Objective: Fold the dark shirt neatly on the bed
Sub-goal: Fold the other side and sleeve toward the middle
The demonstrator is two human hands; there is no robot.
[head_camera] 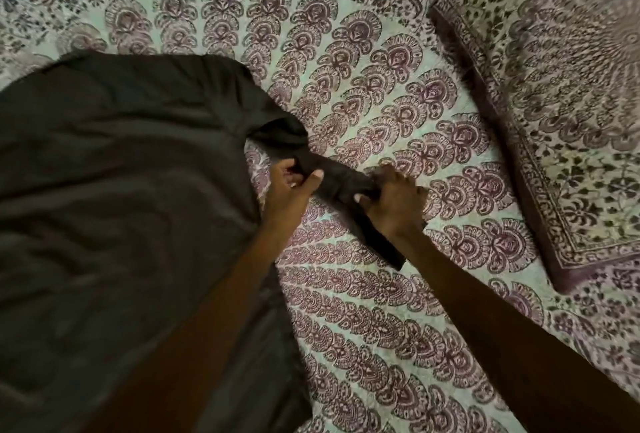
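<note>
— Since the bed (381, 294) fills the whole view, where on it does the dark shirt (121, 190) lie?

— Spread on the side away from the pillow (561, 114), wrinkled, covering a broad stretch of the patterned sheet (346, 69). The bed's own edges cannot be made out, so the pillow is the best marker. Its cover carries the same print as the sheet.

— And what reaches from the shirt toward the pillow?

— One sleeve (343, 176), bunched narrow and drawn out from the shirt's body across the middle of the bed. It stops well short of the pillow. Its far end pokes out flat beneath the person's right wrist and lies on the sheet.

— How do the hands hold it?

— The left hand (291, 186) takes the sleeve near where it leaves the shirt, thumb on top and curled fingers (289, 167) beneath, pinching the cloth between them. The right hand (394, 200) sits further along, toward the pillow, knuckles up, its fingers curled down over the sleeve and clamped round it. The cloth runs taut between the two hands, which are near each other but apart.

— And the forearms?

— Both are bare; the left one crosses above the shirt's body.
</note>
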